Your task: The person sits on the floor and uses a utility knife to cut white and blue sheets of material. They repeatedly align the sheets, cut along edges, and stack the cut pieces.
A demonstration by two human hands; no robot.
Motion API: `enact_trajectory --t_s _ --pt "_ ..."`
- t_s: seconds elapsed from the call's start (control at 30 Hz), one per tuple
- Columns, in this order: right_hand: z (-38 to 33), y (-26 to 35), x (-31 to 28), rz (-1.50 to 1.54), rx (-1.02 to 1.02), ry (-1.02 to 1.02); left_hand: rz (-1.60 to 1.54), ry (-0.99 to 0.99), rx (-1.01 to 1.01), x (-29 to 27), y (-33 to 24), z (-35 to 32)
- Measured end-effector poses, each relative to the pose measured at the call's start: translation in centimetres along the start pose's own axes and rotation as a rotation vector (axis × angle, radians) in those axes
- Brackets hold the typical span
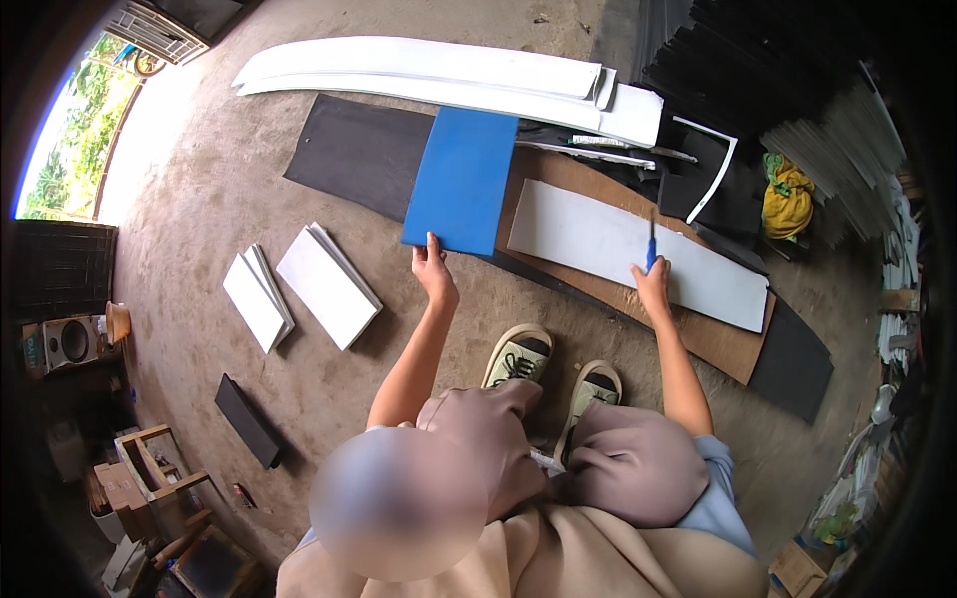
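My left hand [434, 269] pinches the near edge of a flat blue sheet [461, 179], thumb on top. The sheet slants away from me over a long dark grey sheet [359, 149]. In my right hand [653, 286] is a knife [652, 249] with a blue handle, its thin dark blade pointing away from me. That hand is over a long white sheet [598, 239], which lies on a brown board [723, 351]. Whether the blade touches anything, I cannot tell.
Long curved white strips [419, 70] lie beyond the sheets. Stacked white panels [329, 284] and a dark block [249, 421] rest on the floor at left. A yellow cloth bundle [787, 196] sits by dark stacked sheets at right. My shoes [518, 357] are near the board.
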State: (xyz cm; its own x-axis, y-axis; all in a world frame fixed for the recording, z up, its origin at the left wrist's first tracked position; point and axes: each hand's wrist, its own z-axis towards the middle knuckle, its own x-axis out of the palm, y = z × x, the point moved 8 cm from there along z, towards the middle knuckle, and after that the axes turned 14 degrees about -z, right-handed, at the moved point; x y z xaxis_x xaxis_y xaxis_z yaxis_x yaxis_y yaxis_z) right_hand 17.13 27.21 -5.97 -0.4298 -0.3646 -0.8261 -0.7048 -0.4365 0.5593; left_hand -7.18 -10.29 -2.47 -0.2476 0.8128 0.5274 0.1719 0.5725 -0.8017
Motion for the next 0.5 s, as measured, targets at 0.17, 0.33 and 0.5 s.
enact_trajectory --t_s 0.17,0.33,0.5 --pt "0.3 0.8 -3.8 0.704 0.222 -0.007 0.181 0.411 -0.135 5.4 -0.2 1.7" --pt "1.1 -0.1 -6.6 0.795 0.319 -0.104 0.476 0.718 -0.373 12.2 5.5 1.5" --pt "1.0 -4.4 -6.3 0.44 0.181 0.097 0.739 0.852 -0.313 15.9 9.6 0.7"
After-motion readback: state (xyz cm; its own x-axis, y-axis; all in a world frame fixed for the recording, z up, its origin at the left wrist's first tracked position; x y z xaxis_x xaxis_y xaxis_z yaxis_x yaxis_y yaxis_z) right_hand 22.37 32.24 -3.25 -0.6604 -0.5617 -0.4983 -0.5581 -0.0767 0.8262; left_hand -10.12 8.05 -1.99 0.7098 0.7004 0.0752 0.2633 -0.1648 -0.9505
